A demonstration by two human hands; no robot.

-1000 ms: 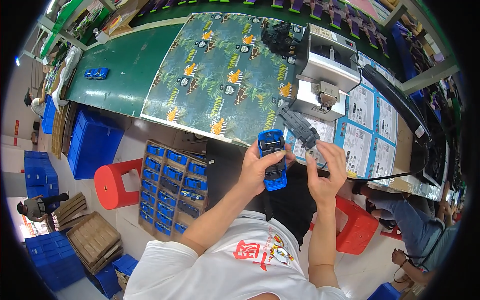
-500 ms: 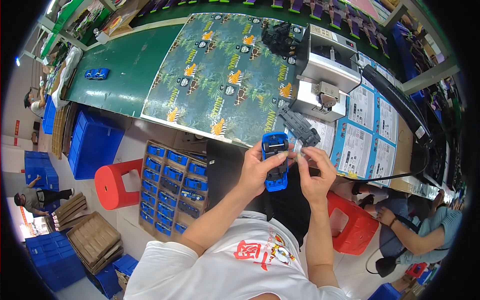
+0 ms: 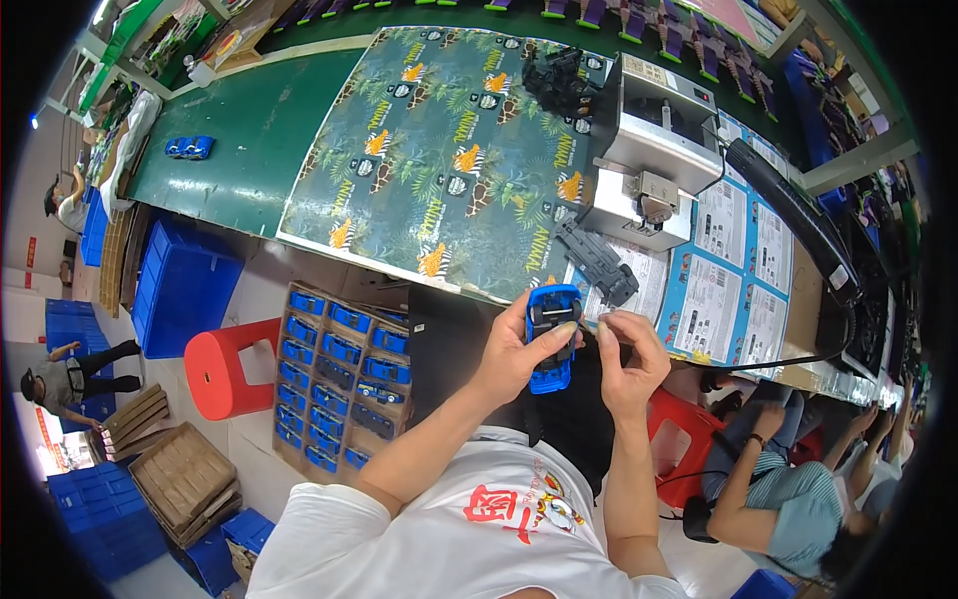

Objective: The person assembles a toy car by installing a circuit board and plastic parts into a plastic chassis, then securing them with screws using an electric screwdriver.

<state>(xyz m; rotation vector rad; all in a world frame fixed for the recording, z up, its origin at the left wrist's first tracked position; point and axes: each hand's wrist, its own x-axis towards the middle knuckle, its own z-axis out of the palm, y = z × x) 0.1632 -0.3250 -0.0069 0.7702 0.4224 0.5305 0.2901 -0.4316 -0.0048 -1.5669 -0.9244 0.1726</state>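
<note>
My left hand (image 3: 504, 357) is closed around a blue toy car body (image 3: 551, 380), its black, hollow-looking underside turned up and my thumb pressed on it. A thin pale bar shows across its upper end. Just to the right, my right hand (image 3: 633, 367) has thumb and fingertips brought together close to the car; whatever they pinch is too small to make out. Beyond the hands, a dark grey toy car chassis (image 3: 599, 262) lies on the table edge beside a silver bench machine (image 3: 639, 212).
A heap of black parts (image 3: 559, 82) lies left of the machine. Two or so blue cars (image 3: 190, 148) sit on the green table. A cardboard tray (image 3: 329, 384) of blue cars stands at lower left by a red stool (image 3: 212, 374). A co-worker (image 3: 783, 489) sits at right.
The car has tilted and shifted slightly down in my left hand. My right fingertips have drawn back a little from it. The co-worker at right has leaned forward.
</note>
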